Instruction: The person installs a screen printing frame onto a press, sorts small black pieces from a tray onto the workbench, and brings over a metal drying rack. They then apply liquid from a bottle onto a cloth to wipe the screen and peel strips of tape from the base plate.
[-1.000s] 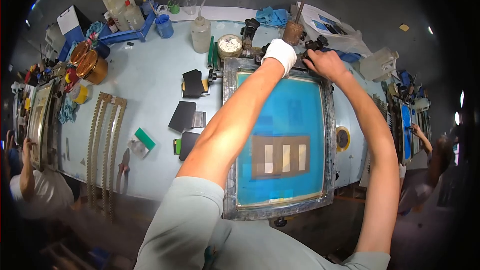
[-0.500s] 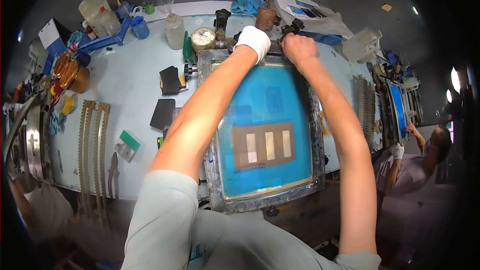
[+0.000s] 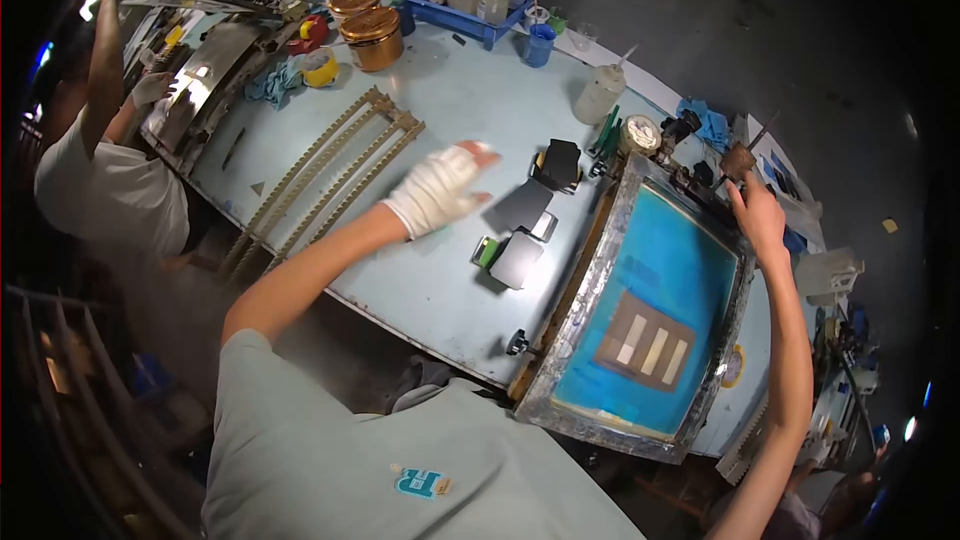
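Observation:
My left hand [image 3: 445,187], in a white glove with bare fingertips, hovers over the table, its fingers apart and nothing in them. It is between the toothed metal racks [image 3: 375,155] and some dark flat pads [image 3: 520,206]. My right hand [image 3: 760,214] is at the back right corner of the framed blue screen [image 3: 680,240], just below a rusty brown pot [image 3: 738,161]. Its fingers are bent near the black clamps [image 3: 702,176], and what they touch is unclear. The screen has a brown patch [image 3: 648,345] with pale bars.
A blue tray [image 3: 470,20] with bottles stands at the back, beside copper-coloured tins [image 3: 372,38] and a squeeze bottle [image 3: 600,93]. A co-worker [image 3: 115,175] works at the left. A black knob [image 3: 517,342] sticks out by the frame's left edge.
My left hand has left the screen's back edge and moved left over the table. My right hand stays near the clamps. The view has turned left and tilted.

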A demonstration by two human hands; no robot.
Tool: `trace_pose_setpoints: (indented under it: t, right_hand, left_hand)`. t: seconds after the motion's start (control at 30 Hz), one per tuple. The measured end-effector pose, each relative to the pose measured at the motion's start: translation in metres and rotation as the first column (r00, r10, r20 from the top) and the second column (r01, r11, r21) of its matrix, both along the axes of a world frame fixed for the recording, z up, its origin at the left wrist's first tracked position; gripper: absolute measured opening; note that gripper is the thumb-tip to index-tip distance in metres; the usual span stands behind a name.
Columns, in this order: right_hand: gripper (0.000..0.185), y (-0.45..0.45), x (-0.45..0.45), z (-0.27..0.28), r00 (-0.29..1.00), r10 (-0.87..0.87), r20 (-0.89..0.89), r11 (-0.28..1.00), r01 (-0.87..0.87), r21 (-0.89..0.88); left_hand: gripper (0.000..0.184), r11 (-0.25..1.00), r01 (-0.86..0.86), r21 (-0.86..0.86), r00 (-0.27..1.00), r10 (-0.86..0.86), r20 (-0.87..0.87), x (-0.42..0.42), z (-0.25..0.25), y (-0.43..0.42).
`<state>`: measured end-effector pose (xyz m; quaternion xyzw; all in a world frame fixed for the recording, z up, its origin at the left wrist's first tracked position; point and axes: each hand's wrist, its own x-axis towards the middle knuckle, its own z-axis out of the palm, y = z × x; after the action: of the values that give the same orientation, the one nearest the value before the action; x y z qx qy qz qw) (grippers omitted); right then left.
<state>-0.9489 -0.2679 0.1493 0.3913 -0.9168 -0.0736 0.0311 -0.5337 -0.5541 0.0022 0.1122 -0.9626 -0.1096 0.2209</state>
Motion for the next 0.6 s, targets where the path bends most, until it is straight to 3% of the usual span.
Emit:
trace_pose_setpoints:
  t: [0.03,0.07,0.13,0.17,0.2,0.27,0.3,0.33,0.37,0.4,0.43,0.47,0.53,0.6]
  right_hand:
    - [0.051,-0.004,-0.004,-0.014,0.969,0.219,0.114,0.95,-0.186,-0.25]
    - [0.052,-0.017,0.002,-0.027,0.914,0.336,0.226,0.89,-0.23,-0.394]
    - [0.052,-0.036,-0.006,-0.055,0.896,0.445,0.011,0.866,-0.427,-0.261]
    - [0.054,-0.044,-0.007,-0.054,0.944,0.328,-0.019,0.916,-0.323,-0.238]
    - [0.058,-0.058,0.0,-0.033,0.979,0.062,0.195,0.977,-0.02,-0.212]
    - [0.059,-0.072,0.019,0.008,0.815,-0.296,0.498,0.951,0.3,0.074]
    - [0.06,-0.067,-0.009,-0.01,0.949,-0.052,0.312,0.994,0.08,-0.078]
    - [0.061,-0.058,-0.05,-0.041,0.979,0.187,0.075,0.97,-0.172,-0.171]
    - [0.063,-0.055,-0.076,-0.061,0.905,0.426,0.009,0.863,-0.403,-0.305]
    - [0.064,-0.07,-0.011,-0.014,0.903,0.013,0.43,0.982,0.07,-0.176]
    - [0.063,-0.077,-0.009,-0.001,0.888,-0.166,0.429,0.984,0.178,0.014]
    - [0.065,-0.075,-0.024,-0.002,0.857,-0.189,0.48,0.982,0.168,0.086]
    - [0.07,-0.071,-0.044,-0.019,0.995,0.011,0.102,0.999,-0.015,0.035]
    - [0.068,-0.066,-0.024,-0.019,0.934,0.225,0.278,0.97,-0.188,-0.154]
  left_hand:
    - [0.067,0.979,-0.195,-0.061,0.98,0.193,-0.042,0.032,-0.029,-0.04]
    - [0.07,0.924,-0.38,-0.038,0.92,0.382,0.094,0.062,-0.052,-0.082]
    - [0.074,0.819,-0.56,-0.125,0.8,0.574,0.172,0.098,-0.071,-0.109]
    - [0.074,0.812,-0.569,-0.131,0.794,0.584,0.172,0.105,-0.086,-0.116]
    - [0.073,0.804,-0.58,-0.13,0.784,0.594,0.18,0.11,-0.1,-0.114]
    - [0.071,0.805,-0.58,-0.122,0.795,0.593,0.132,0.106,-0.101,-0.119]
    - [0.071,0.807,-0.581,-0.105,0.797,0.59,0.128,0.109,-0.104,-0.119]
    - [0.071,0.809,-0.581,-0.085,0.801,0.587,0.119,0.111,-0.105,-0.118]
    - [0.067,0.826,-0.561,-0.047,0.82,0.563,0.102,0.114,-0.1,-0.117]
    - [0.064,0.817,-0.569,-0.087,0.816,0.575,0.062,0.115,-0.108,-0.119]
    - [0.061,0.83,-0.553,-0.071,0.83,0.557,0.041,0.113,-0.117,-0.124]
    - [0.061,0.811,-0.584,-0.031,0.802,0.582,0.131,0.11,-0.109,-0.121]
    - [0.061,0.803,-0.592,-0.072,0.788,0.595,0.157,0.109,-0.108,-0.12]
    - [0.06,0.801,-0.595,-0.062,0.781,0.595,0.191,0.108,-0.105,-0.119]
